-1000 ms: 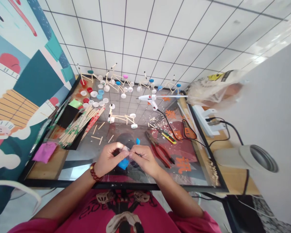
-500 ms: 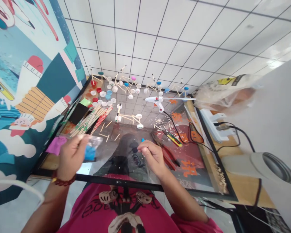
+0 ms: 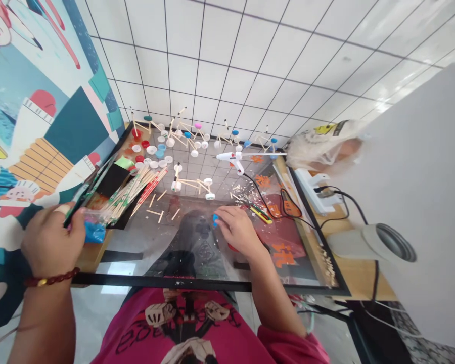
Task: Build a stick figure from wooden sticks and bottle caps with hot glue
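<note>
My left hand [image 3: 55,240] is at the table's left edge, its fingers closed by the dark strip-like items [image 3: 89,187] and the blue packet [image 3: 94,232]. What exactly it grips is hard to make out. A small blue piece [image 3: 215,220] is pinched in the fingertips of my right hand [image 3: 235,227], low over the glass near the middle. Short stick pieces [image 3: 161,217] lie between the hands. Behind them stands a stick frame with white wheels [image 3: 193,183]. Beyond my right hand lies a yellow cutter [image 3: 261,215].
A white glue gun [image 3: 230,161] with a black cable rests behind the right hand. Sticks [image 3: 132,194], bottle caps [image 3: 150,150] and several stick models line the left and back. A power strip [image 3: 316,192] and grey lamp-like object [image 3: 367,242] are at right.
My left hand has moved left and down to the table's edge, with the blue packet now beside it. My right hand has lowered slightly over the glass, and the view has shifted.
</note>
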The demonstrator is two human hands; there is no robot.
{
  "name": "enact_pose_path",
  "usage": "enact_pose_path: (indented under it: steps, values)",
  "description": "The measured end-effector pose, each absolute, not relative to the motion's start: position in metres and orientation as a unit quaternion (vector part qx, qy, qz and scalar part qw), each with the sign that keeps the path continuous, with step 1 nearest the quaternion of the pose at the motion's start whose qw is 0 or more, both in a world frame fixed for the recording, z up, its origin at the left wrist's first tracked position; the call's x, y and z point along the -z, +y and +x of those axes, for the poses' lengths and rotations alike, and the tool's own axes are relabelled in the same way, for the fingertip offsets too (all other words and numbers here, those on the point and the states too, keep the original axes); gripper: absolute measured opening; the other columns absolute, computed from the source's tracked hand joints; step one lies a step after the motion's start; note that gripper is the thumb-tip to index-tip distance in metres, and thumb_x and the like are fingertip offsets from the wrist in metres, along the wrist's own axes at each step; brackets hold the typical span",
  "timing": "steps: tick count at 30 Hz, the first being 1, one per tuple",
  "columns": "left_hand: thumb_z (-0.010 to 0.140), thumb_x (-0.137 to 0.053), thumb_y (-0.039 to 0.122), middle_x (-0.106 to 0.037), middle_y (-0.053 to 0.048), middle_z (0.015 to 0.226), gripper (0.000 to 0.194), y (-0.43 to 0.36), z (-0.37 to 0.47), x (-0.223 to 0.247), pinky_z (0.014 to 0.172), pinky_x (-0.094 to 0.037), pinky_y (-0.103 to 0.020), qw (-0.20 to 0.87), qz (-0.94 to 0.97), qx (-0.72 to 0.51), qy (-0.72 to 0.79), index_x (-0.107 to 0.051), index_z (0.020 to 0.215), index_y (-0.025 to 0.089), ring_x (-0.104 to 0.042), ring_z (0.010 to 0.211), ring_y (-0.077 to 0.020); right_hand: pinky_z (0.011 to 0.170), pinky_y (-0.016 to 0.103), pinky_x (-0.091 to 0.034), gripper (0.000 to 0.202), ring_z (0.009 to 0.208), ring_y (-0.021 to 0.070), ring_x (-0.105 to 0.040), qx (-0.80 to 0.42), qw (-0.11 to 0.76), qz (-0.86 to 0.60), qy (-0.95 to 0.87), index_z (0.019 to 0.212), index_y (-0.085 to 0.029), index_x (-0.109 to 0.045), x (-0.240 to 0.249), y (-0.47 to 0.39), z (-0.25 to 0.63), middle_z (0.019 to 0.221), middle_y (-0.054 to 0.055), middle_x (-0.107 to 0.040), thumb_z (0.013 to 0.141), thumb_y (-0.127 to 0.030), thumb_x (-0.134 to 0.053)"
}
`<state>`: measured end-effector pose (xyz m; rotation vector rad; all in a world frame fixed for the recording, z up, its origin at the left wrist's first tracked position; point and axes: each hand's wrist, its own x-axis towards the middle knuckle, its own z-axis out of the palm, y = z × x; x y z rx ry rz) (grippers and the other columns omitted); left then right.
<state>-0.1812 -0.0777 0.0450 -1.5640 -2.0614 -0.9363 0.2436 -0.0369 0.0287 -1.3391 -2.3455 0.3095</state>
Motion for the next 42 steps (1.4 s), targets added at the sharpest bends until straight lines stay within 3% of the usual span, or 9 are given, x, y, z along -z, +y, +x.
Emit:
enact_pose_path:
  steps: [4,7,9,14,18,21,24,32,42]
  values:
    - [0.076,-0.075,0.027,-0.074,-0.008,0.109,0.027,-0.089,-0.120,-0.055,0.097,-0.049,-0.045,0.143,-0.611,0.477,-0.615,-0.073,0.103,0.023,-0.066,0.104,-0.0262,0.086,0.042,-0.044,0.016,0.099,0.0267,-0.063,-0.098,0.205,-0.460,-0.858,0.101,-0.021,-0.072,-0.026,-0.038,0.239,0.106,0.008,-0.074,0.089,-0.018,-0.063]
    - [0.087,-0.066,0.025,-0.074,-0.004,0.103,0.018,-0.089,-0.046,-0.062,0.089,-0.054,-0.035,-0.143,-0.651,0.513,-0.541,-0.072,0.104,0.023,-0.069,0.094,-0.0196,0.084,0.038,-0.047,0.017,0.089,0.0212,-0.066,-0.135,0.319,-0.454,-0.821,0.096,-0.021,-0.072,-0.022,-0.036,0.235,0.093,0.006,-0.075,0.092,-0.014,-0.056]
    - [0.091,-0.061,0.029,-0.075,-0.005,0.100,0.021,-0.079,-0.004,-0.059,0.080,-0.056,-0.030,-0.303,-0.638,0.507,-0.495,-0.070,0.108,0.022,-0.070,0.089,-0.0178,0.082,0.034,-0.050,0.015,0.086,0.0188,-0.067,-0.181,0.405,-0.453,-0.773,0.094,-0.022,-0.071,-0.019,-0.033,0.233,0.089,0.005,-0.075,0.092,-0.017,-0.057]
    - [0.088,-0.063,0.043,-0.070,-0.010,0.117,0.035,-0.041,0.056,-0.036,0.090,-0.053,-0.035,-0.457,-0.554,0.531,-0.450,-0.069,0.113,0.020,-0.066,0.106,-0.0227,0.076,0.030,-0.054,0.004,0.080,0.0165,-0.068,-0.311,0.565,-0.440,-0.625,0.089,-0.023,-0.069,-0.007,-0.031,0.228,0.085,0.001,-0.072,0.087,-0.026,-0.067]
    - [0.086,-0.058,0.060,-0.072,-0.012,0.107,0.051,-0.027,0.086,-0.021,0.091,-0.051,-0.040,-0.603,-0.440,0.519,-0.417,-0.070,0.108,0.016,-0.066,0.101,-0.0250,0.078,0.031,-0.054,0.005,0.083,0.0168,-0.068,-0.253,0.570,-0.408,-0.667,0.090,-0.022,-0.066,-0.005,-0.035,0.217,0.086,0.002,-0.071,0.089,-0.023,-0.061]
    - [0.090,-0.049,0.063,-0.071,-0.012,0.100,0.053,-0.028,0.096,-0.018,0.098,-0.046,-0.041,-0.529,-0.509,0.538,-0.415,-0.071,0.093,0.015,-0.064,0.100,-0.0242,0.080,0.035,-0.052,0.011,0.091,0.0199,-0.067,-0.080,0.538,-0.394,-0.741,0.095,-0.022,-0.063,-0.005,-0.036,0.211,0.088,0.004,-0.071,0.088,-0.016,-0.056]
    - [0.093,-0.044,0.063,-0.068,-0.008,0.084,0.054,-0.033,0.093,-0.018,0.088,-0.047,-0.036,-0.437,-0.582,0.548,-0.411,-0.068,0.081,0.017,-0.061,0.085,-0.0208,0.082,0.039,-0.049,0.018,0.096,0.0227,-0.064,0.038,0.507,-0.366,-0.779,0.104,-0.022,-0.060,-0.005,-0.037,0.211,0.097,0.007,-0.070,0.087,-0.017,-0.056]
    - [0.092,-0.042,0.066,-0.048,0.002,0.057,0.055,-0.039,0.078,-0.010,0.051,-0.038,-0.026,-0.507,-0.541,0.554,-0.379,-0.061,0.075,0.017,-0.044,0.053,-0.0117,0.094,0.048,-0.043,0.044,0.112,0.0284,-0.056,0.105,0.484,-0.342,-0.798,0.135,-0.020,-0.045,0.000,-0.039,0.215,0.120,0.015,-0.059,0.098,-0.044,-0.039]
    - [0.097,-0.042,0.048,-0.058,0.000,0.061,0.040,-0.046,0.074,-0.011,0.061,-0.045,-0.026,-0.366,-0.668,0.530,-0.372,-0.066,0.082,0.019,-0.055,0.059,-0.0142,0.097,0.048,-0.038,0.057,0.117,0.0305,-0.052,0.196,0.456,-0.384,-0.779,0.146,-0.020,-0.034,0.010,-0.026,0.222,0.128,0.016,-0.053,0.100,-0.052,-0.024]
